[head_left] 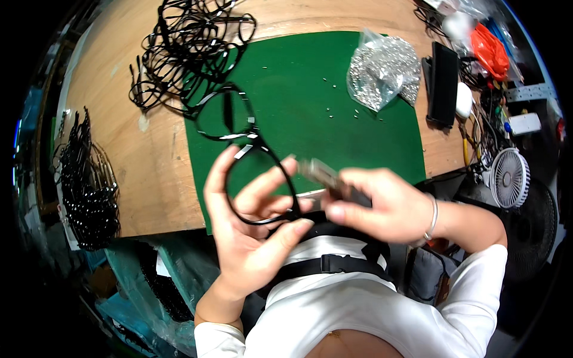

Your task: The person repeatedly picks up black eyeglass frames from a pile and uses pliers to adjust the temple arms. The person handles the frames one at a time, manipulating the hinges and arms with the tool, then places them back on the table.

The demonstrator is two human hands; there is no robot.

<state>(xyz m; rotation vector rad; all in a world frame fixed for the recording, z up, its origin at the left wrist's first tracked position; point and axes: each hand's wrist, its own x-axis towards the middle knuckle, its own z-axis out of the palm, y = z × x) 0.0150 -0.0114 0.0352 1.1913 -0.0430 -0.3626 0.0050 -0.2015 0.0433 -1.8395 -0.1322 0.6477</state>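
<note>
My left hand [239, 238] grips a black eyeglass frame [255, 138] by its nearer rim. Its thumb and fingers are around that rim, and the other rim points away over the green mat. In my right hand [382, 206] is a metal-jawed tool that looks like pliers [321, 173], blurred by motion. The tool's jaws are just right of the held frame's nearer rim; I cannot tell whether they touch it. A tangled heap of black eyeglass frames [194, 45] lies beyond my left hand. On the mat's far right sits a clear bag of small silvery metal parts [382, 68].
The green mat [286, 77] covers part of a wooden table [152, 179], with several tiny metal pieces scattered on it. More black frames [89, 191] are stacked at the left edge. At right are a black case [442, 83], a red plastic bag [489, 51], cables and a white fan [510, 178].
</note>
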